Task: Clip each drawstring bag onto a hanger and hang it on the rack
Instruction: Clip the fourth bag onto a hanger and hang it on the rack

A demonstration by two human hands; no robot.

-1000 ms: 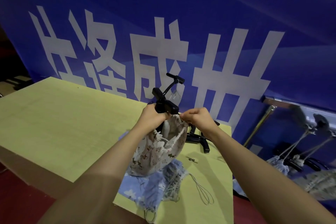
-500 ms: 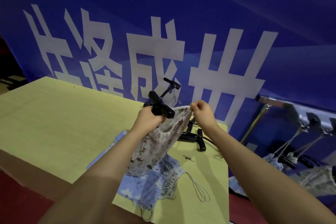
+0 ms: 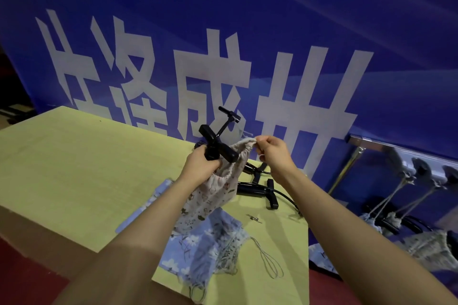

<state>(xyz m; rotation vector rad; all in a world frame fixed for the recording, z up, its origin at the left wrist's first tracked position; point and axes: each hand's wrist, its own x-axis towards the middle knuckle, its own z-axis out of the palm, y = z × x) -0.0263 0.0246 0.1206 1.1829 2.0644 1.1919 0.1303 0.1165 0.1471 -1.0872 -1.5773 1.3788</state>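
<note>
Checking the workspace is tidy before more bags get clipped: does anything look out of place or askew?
Mostly minor: a small metal piece lies loose on the yellow-green table, and the blue floral drawstring bag hangs over the table's front edge, cords trailing.

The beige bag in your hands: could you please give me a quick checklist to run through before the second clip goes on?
1. First clip bites the beige bag: cannot tell, the left hand covers that clip.
2. Left hand grips the hanger: ok.
3. Right hand pinches the bag's rim taut: ok.
4. Second clip on the rim: not ok, it stands clear above.
5. Blue bag out of the way: ok, flat on the table.
6. Space on the rack: cannot tell.
</note>
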